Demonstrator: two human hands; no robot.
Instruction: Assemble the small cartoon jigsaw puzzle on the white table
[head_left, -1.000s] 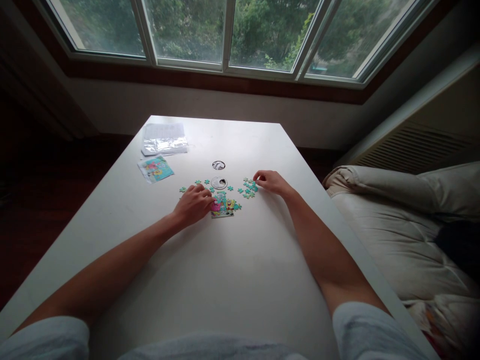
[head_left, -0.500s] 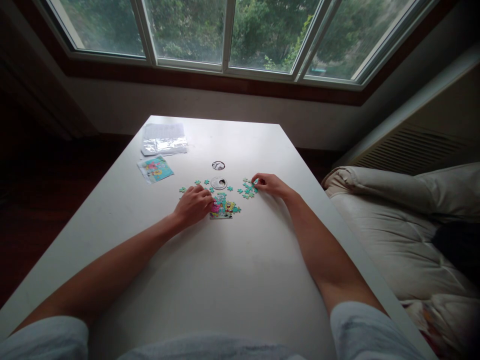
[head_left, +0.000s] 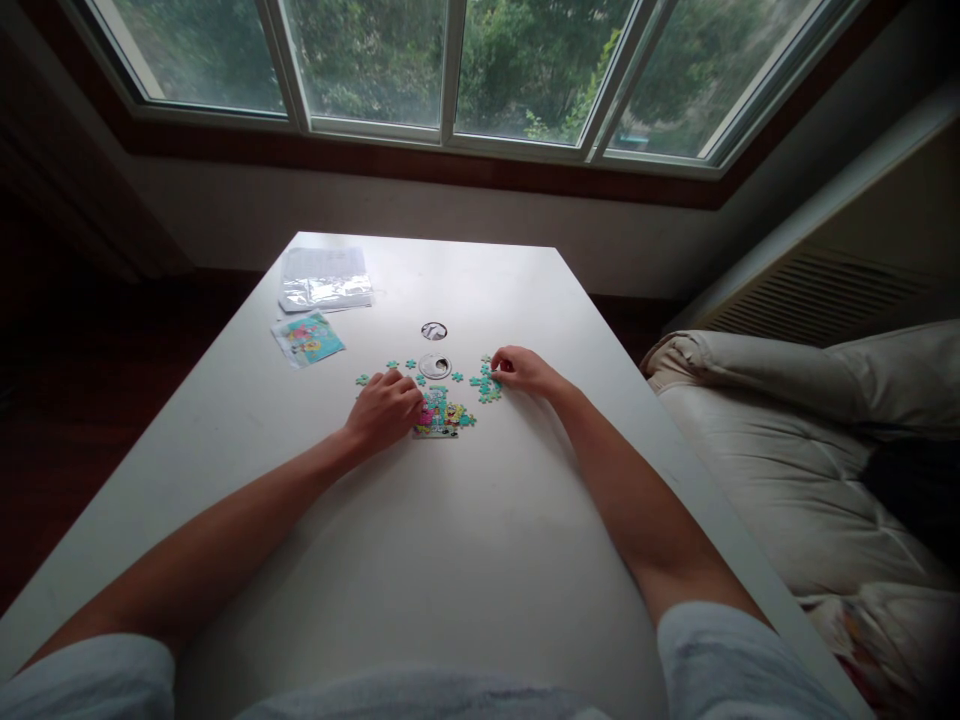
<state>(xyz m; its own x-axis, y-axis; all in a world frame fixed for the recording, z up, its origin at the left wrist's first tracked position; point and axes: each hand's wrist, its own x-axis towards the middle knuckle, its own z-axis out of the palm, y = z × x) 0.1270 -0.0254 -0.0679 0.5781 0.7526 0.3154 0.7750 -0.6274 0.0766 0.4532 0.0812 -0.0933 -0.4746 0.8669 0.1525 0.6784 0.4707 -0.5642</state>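
Note:
A small, partly joined colourful puzzle (head_left: 442, 414) lies on the white table (head_left: 450, 560). My left hand (head_left: 384, 410) rests with curled fingers against its left edge. Loose teal puzzle pieces (head_left: 486, 385) are scattered just beyond it. My right hand (head_left: 521, 370) sits among those on the right, fingertips pinched at a teal piece. More loose pieces (head_left: 390, 366) lie past my left hand.
A round grommet with its cap (head_left: 434, 366) and a second round disc (head_left: 433, 331) sit behind the puzzle. A picture card (head_left: 308, 338) and a clear plastic bag (head_left: 325, 279) lie at the far left. A cream cushioned seat (head_left: 810, 470) flanks the table's right edge. Windows run behind.
My right hand has slid a little left along the loose teal pieces, towards the joined puzzle. My left hand has stayed at the puzzle's left edge.

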